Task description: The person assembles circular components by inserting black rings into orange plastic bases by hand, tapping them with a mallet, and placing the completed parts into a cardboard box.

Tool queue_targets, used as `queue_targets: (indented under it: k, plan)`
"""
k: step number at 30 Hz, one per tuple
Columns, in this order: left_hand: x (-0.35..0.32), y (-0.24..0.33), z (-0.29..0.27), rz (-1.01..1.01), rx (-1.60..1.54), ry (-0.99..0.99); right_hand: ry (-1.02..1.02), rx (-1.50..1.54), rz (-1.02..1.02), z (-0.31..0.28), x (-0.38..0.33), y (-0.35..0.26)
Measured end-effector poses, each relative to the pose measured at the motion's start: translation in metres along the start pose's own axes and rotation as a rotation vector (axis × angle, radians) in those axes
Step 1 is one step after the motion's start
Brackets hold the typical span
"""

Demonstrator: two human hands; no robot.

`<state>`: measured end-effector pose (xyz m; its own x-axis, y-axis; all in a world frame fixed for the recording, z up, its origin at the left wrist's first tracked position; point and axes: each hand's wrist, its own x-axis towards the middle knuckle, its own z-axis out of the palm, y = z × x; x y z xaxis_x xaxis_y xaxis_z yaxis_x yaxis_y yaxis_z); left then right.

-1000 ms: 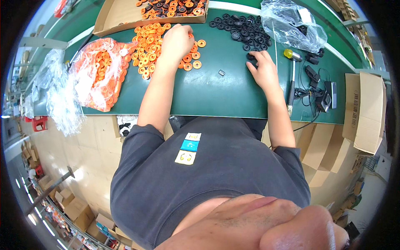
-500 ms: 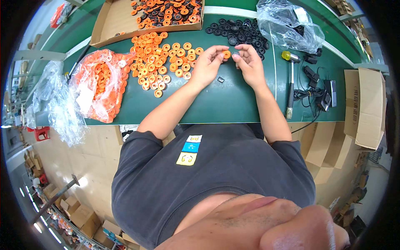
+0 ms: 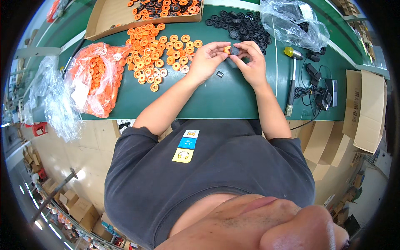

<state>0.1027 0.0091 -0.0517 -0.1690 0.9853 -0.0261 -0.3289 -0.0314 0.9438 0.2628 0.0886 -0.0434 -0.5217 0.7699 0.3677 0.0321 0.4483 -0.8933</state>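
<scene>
My left hand point(image 3: 207, 61) pinches a small orange ring point(image 3: 227, 49) by its edge. Facing it, my right hand point(image 3: 251, 62) grips a black round cap point(image 3: 234, 51) between thumb and fingers. Ring and cap are side by side and seem to touch; whether they are joined I cannot tell. Both hands are raised over the green table. Loose orange rings point(image 3: 146, 54) lie heaped to the left of my left hand. Behind my right hand is a spread of black caps point(image 3: 246, 27). A small dark square piece point(image 3: 219, 73) rests on the table between my forearms.
An open carton point(image 3: 98, 25) of mixed orange and black parts stands at the back left. Nearer is a clear bag point(image 3: 93, 83) of orange rings. To the right lie a yellow-headed hammer point(image 3: 292, 79), a black cable point(image 3: 308, 92) and a crumpled plastic bag point(image 3: 291, 25).
The black cap now shows in my right hand, against the orange ring. Earlier only the ring showed clearly between my hands. The whole view has shifted slightly.
</scene>
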Motion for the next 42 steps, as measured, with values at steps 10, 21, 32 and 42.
queue_targets:
  k: [10,21,32,42]
  plan:
    - [-0.001,0.003,0.000,-0.004,0.039,-0.038,-0.022,-0.219,-0.162,-0.005,0.000,-0.007]
    - [-0.002,0.004,0.000,-0.044,0.106,-0.043,-0.036,-0.297,-0.238,-0.005,0.001,-0.010]
    - [-0.002,0.005,0.001,-0.065,0.073,-0.029,-0.030,-0.341,-0.206,0.000,-0.002,-0.013]
    - [-0.002,0.010,0.000,-0.097,0.040,0.001,-0.028,-0.315,-0.145,0.003,0.000,-0.018]
